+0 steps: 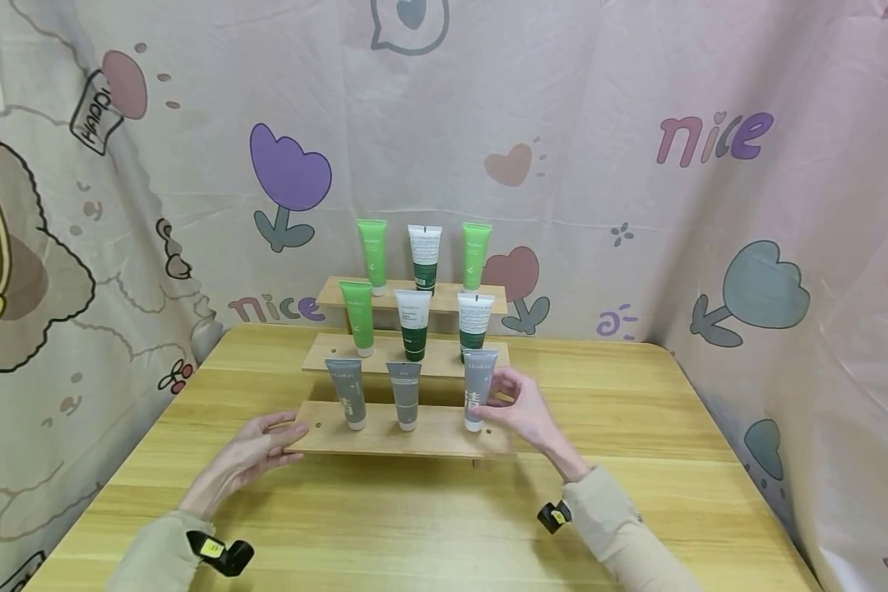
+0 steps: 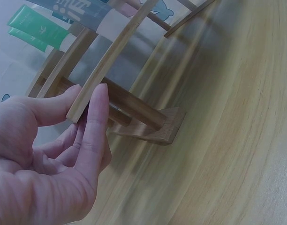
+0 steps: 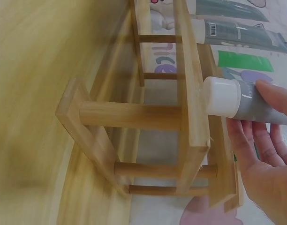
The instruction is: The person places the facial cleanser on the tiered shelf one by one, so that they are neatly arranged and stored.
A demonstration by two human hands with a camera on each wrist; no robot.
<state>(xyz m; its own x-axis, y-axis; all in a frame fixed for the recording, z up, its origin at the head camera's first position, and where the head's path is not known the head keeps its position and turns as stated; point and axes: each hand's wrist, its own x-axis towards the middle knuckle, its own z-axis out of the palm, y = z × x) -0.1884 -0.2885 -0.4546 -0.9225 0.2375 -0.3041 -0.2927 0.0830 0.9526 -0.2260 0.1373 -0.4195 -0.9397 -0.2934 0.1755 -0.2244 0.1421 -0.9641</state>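
Note:
A three-tier wooden display stand holds upright squeeze tubes. My left hand pinches the left end of its lowest board; in the left wrist view the thumb lies on top and the fingers beneath. At the right end of that board, my right hand holds a grey tube between thumb and fingers. Its white cap is down at the board's surface in the right wrist view. Beside it stand a middle grey tube and a left grey tube.
On the middle tier are a green tube and two white-and-green tubes, one at its centre. The top tier bears two green tubes around a white-and-green tube. A patterned curtain hangs behind the wooden table.

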